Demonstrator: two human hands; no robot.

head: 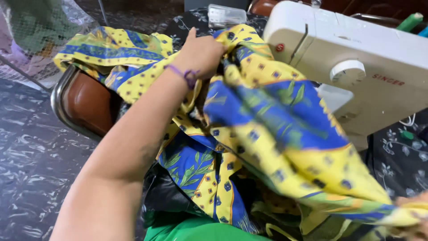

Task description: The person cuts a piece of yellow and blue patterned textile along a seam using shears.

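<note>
A large yellow and blue patterned cloth is spread across the middle of the view, draped over a brown chair and in front of a white sewing machine. My left hand, with a purple thread around the wrist, is clenched on a bunch of the cloth near its top. My right hand shows only partly at the lower right corner, gripping the cloth's pulled-out end.
A brown chair with a metal rim stands at the left under the cloth. A clear plastic box lies at the top. Green thread spool sits behind the machine. Dark patterned floor at left; green garment below.
</note>
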